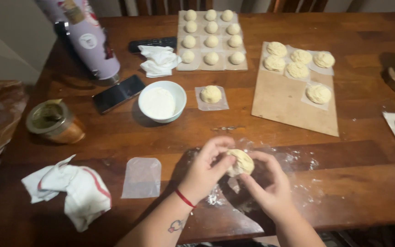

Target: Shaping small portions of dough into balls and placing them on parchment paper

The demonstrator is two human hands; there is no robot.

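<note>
A pale round dough piece (241, 161) is held between both of my hands just above the floured patch of the wooden table (298, 183). My left hand (209, 169) pinches its left side with thumb and fingers. From the right, my right hand (270, 185) cups it, fingers curled under. A red cord circles my left wrist.
A white bowl of flour (162, 101), a dark phone (118, 93), a lilac bottle (84, 34), an open jar (55, 121), a cloth (72, 190), a paper square (142, 177). One dough ball on paper (211, 94). Boards with several dough balls (211, 41) and shaped buns (298, 68).
</note>
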